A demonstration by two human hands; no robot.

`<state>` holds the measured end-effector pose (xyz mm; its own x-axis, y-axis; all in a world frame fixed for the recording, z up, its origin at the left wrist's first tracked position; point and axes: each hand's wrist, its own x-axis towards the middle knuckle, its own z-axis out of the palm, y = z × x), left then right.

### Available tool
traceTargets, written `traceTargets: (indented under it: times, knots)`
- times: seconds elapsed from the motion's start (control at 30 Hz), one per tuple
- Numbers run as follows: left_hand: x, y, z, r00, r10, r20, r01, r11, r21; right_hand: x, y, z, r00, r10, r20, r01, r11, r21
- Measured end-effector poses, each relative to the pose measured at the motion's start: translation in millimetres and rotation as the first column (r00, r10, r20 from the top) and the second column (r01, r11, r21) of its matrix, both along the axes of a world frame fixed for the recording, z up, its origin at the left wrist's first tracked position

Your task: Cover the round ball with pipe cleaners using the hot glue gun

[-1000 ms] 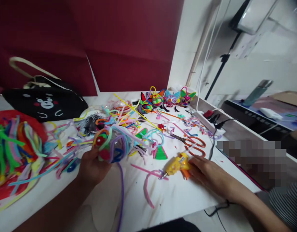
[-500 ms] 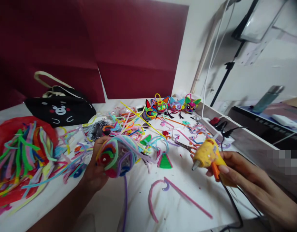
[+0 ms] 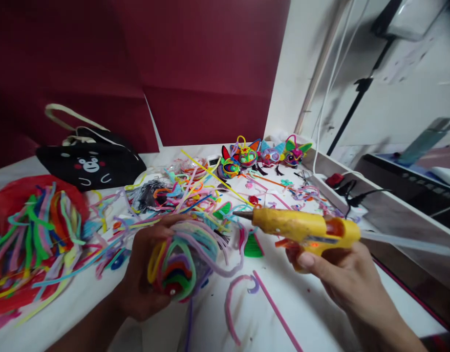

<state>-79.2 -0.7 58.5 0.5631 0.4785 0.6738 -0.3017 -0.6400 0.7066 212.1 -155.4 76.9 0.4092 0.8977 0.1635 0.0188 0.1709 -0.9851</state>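
Observation:
My left hand (image 3: 144,271) is closed around a round bundle of coloured pipe cleaners (image 3: 181,261), held just above the white table (image 3: 320,313). A purple strand hangs down from the bundle. My right hand (image 3: 342,281) grips a yellow hot glue gun (image 3: 305,227) by its handle. The gun is level, and its metal tip points left towards the bundle, a short gap away. A clear glue stick juts from the back of the gun.
Loose pipe cleaners litter the table, with a thick pile on red material (image 3: 30,244) at the left. A black bear-face bag (image 3: 89,166) lies behind. Several finished pipe-cleaner heads (image 3: 261,155) stand at the back. A power strip (image 3: 342,188) sits by the right edge.
My right hand picked the glue gun up off the table, raised it and turned its tip towards the bundle. My left hand tilted the bundle and brought it closer.

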Motion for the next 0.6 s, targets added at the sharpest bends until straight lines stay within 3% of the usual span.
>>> traceTargets:
  times: [0.1,0.3,0.43,0.6]
  knots:
    - [1,-5,-0.1,0.999,0.023,-0.047,-0.021,0.999,0.044,-8,-4,5.7,0.998,0.034,0.043,-0.035,0.999,0.020]
    - [4,-15,1.3,0.996,-0.024,-0.086,0.028,0.998,0.048,-11,-8,7.3,0.956,0.093,0.279,-0.137,0.980,0.144]
    - [5,-18,3.0,0.995,-0.002,-0.095,0.005,0.999,0.038,-12,-11,2.5,0.944,0.185,0.272,-0.229,0.963,0.140]
    - [4,-14,-0.1,0.993,-0.104,-0.062,0.105,0.994,0.009,-14,-14,-0.3,0.923,0.246,0.297,-0.298,0.944,0.144]
